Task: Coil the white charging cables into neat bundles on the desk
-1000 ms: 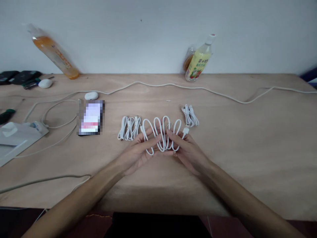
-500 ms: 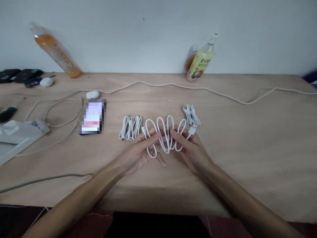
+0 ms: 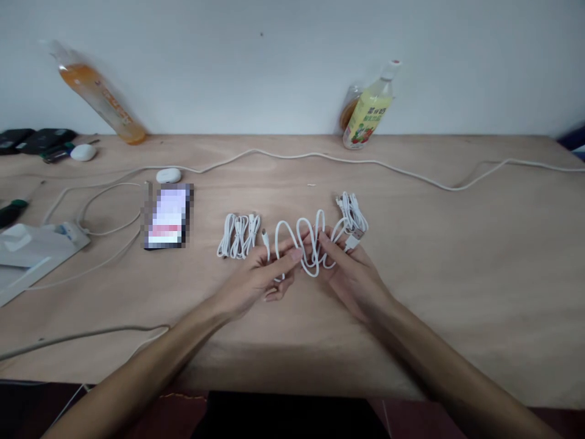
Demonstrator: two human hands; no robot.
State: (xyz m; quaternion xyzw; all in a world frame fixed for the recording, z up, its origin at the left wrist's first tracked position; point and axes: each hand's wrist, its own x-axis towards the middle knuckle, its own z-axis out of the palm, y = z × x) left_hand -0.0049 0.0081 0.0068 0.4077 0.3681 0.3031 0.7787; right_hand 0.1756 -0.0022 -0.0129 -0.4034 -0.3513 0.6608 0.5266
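Observation:
A white USB cable [image 3: 312, 268], gathered in several loose loops, is held between both hands above the table. My left hand [image 3: 262, 277] pinches its left loops with the thumb on top; a small plug stands up beside the index finger. On the other side, my right hand [image 3: 350, 268] grips the right loops, and the wide USB plug [image 3: 353, 239] sticks out over its fingers. Coiled white cables [image 3: 238, 236] lie side by side just beyond my left hand. Another coiled white cable bundle [image 3: 353, 212] lies beyond my right hand.
A phone [image 3: 168, 216] and a white earbud case [image 3: 169, 175] lie to the left. A long white cord [image 3: 315, 155] crosses the table [image 3: 457, 274]. An orange drink bottle [image 3: 100, 100] and a yellow-labelled bottle [image 3: 369, 113] lean at the wall. White packaging [image 3: 41, 250] sits far left.
The cable loops have been drawn closer together and overlap more. My left hand has shifted slightly right, its lower fingers curling in under the cable. My right hand has barely moved.

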